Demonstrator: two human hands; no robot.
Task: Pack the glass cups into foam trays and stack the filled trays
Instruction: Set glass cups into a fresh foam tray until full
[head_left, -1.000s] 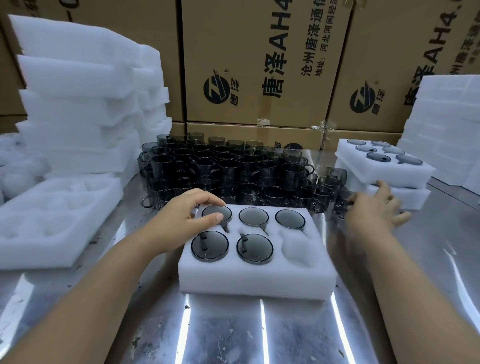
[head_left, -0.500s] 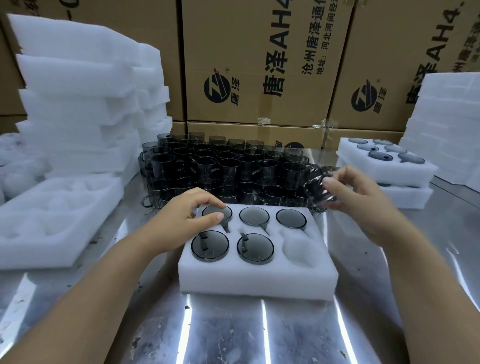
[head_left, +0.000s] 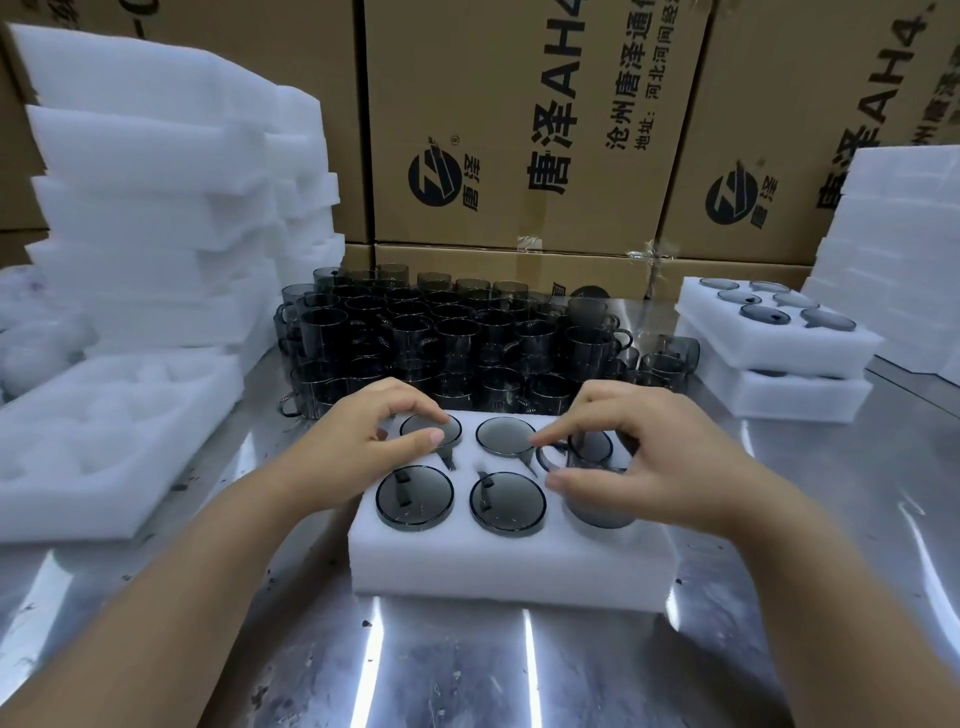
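A white foam tray (head_left: 498, 566) lies in front of me on the metal table, with several smoky grey glass cups sunk upside down into its holes. My right hand (head_left: 654, 462) grips another grey cup (head_left: 592, 488) over the tray's front right hole, bottom up and partly in the foam. My left hand (head_left: 363, 447) rests on the tray's back left corner, thumb and fingers touching the rim of the back left cup (head_left: 431, 431). A dense cluster of loose grey cups (head_left: 457, 338) stands just behind the tray.
Two filled foam trays (head_left: 779, 353) are stacked at the right. An empty foam tray (head_left: 104, 441) lies at the left, with a tall pile of foam pieces (head_left: 166, 208) behind it. More foam (head_left: 898, 260) stands far right. Cardboard boxes (head_left: 519, 130) wall off the back.
My right hand picked a cup from the right of the cluster, carried it left and brought it down over the tray's front right hole. My left hand stayed on the tray.
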